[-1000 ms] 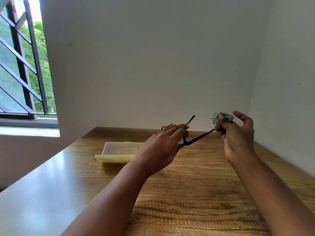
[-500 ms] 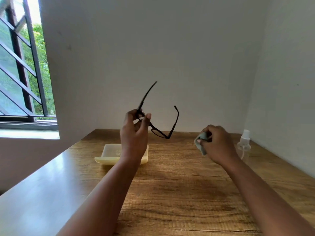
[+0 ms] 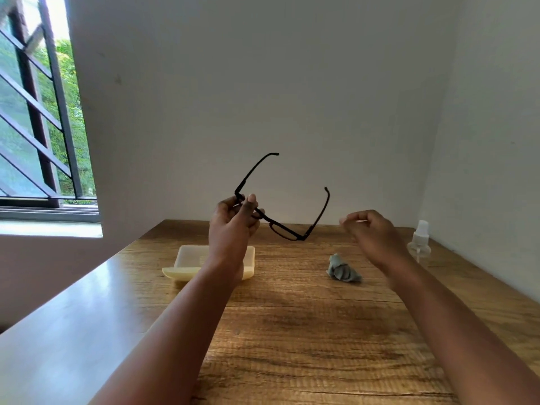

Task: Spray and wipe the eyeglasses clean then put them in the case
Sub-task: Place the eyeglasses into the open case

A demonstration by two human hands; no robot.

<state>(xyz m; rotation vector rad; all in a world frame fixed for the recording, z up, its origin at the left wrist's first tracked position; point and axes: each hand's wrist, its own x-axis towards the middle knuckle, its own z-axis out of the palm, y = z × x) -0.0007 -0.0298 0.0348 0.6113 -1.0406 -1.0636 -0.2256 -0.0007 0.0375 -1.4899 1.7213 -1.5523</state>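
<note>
My left hand (image 3: 233,226) pinches the black eyeglasses (image 3: 285,229) at one hinge corner and holds them up above the table, both temple arms unfolded and pointing upward. My right hand (image 3: 371,232) hovers to the right of the glasses with loosely curled fingers and nothing in it. The crumpled grey-green cloth (image 3: 342,268) lies on the table below that hand. The pale yellow case (image 3: 190,263) lies open behind my left forearm, which hides part of it. A small clear spray bottle (image 3: 420,239) stands at the far right.
The wooden table (image 3: 292,331) fills the near view and meets a white wall behind and on the right. A barred window (image 3: 38,118) is on the left.
My right hand has let go of the cloth, which now lies on the table, and has risen toward the glasses. My left hand still holds the glasses raised, tilted a little differently.
</note>
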